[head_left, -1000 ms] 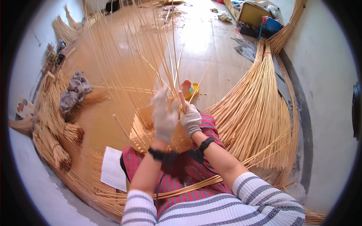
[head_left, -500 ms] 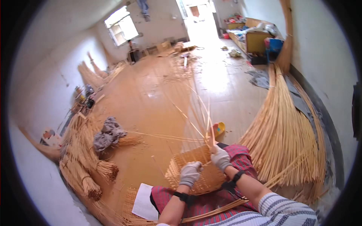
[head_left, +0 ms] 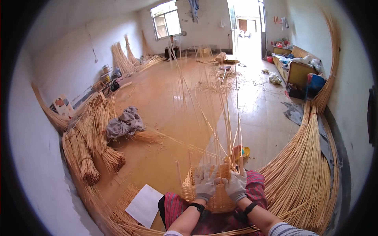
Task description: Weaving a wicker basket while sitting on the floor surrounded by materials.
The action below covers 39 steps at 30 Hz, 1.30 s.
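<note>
A partly woven basket (head_left: 220,198) of pale strips rests on my lap, over a red checked cloth (head_left: 177,204). Long loose strands (head_left: 226,118) rise from its far side and fan upward. My left hand (head_left: 205,183), in a whitish glove, is pressed on the weave with its fingers pointing away and curled over it. Close beside it, my right hand (head_left: 235,185), also gloved, grips the weave near the base of the strands. The two thumbs nearly meet in front. Fingertips are partly hidden among the strips.
Bundled strips (head_left: 84,165) and a grey cloth (head_left: 126,122) lie at left. A large sheaf of strips (head_left: 303,165) fans out at right. White paper (head_left: 144,205) sits by my left knee; a yellow object (head_left: 245,152) is beyond the basket. Someone sits (head_left: 171,49) beneath the far window.
My head view has shifted, so the room sits further right. My left hand moved right and upward to beside the right hand, opening from a fist over the weave. The basket now sits more upright.
</note>
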Tool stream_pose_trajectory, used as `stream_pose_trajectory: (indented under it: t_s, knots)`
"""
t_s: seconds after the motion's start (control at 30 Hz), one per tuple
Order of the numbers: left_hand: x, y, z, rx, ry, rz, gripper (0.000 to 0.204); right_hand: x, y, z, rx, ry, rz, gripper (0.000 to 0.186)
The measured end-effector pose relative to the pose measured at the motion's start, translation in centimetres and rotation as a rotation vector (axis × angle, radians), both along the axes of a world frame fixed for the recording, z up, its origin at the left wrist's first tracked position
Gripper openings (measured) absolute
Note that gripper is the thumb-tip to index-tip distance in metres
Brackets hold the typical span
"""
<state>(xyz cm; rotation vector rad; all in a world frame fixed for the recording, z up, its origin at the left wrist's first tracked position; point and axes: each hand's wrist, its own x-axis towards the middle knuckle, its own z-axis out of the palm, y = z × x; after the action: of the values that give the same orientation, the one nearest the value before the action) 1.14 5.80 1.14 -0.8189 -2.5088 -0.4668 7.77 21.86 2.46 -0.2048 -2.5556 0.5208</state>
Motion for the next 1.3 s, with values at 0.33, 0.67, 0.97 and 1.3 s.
stream_pose_trajectory:
  t_s: [0.33,0.67,0.97,1.3]
  knots:
    - [-0.8,0.0,0.7,-0.013,-0.063,-0.003,0.055,-0.4,0.0,-1.8,-0.066,-0.070,-0.019,0.025]
    - [0.5,0.2,1.3,-0.020,-0.057,-0.022,0.056,-1.1,0.4,-3.4,-0.140,0.037,0.091,0.016]
    - [0.9,0.8,-0.8,0.044,-0.066,0.021,0.030,-1.4,1.4,-6.1,-0.852,0.114,0.223,0.013]
    - [1.3,-0.2,0.3,0.091,0.058,-0.042,0.022,0.3,0.3,-2.4,0.020,0.119,0.028,0.008]
